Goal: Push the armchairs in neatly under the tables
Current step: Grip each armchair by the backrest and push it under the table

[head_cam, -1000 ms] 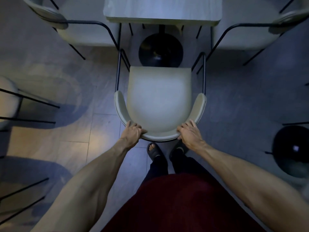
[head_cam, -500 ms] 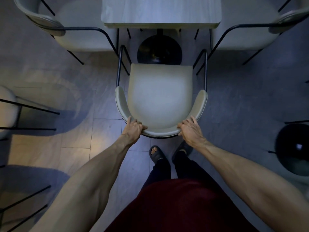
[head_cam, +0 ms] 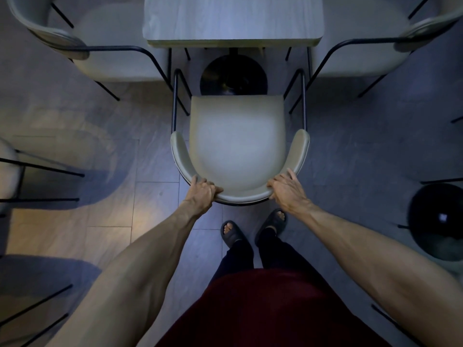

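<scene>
A pale cushioned armchair (head_cam: 236,141) with thin black metal arms stands in front of me, facing a grey wood-grain table (head_cam: 233,20). My left hand (head_cam: 201,190) grips the left end of its curved backrest. My right hand (head_cam: 285,187) grips the right end. The seat's front edge lies short of the table's near edge, just at the round black table base (head_cam: 233,76). The black arm rails reach up to the table edge.
Two more pale armchairs flank the table, one at the left (head_cam: 100,41) and one at the right (head_cam: 370,41). Another chair's black legs (head_cam: 37,171) show at the far left. A second round black base (head_cam: 438,221) sits at the right. My sandalled feet (head_cam: 253,229) stand behind the chair.
The armchair has slid forward toward the table with both hands on its backrest, and I have stepped after it. The table edge sits lower in view now.
</scene>
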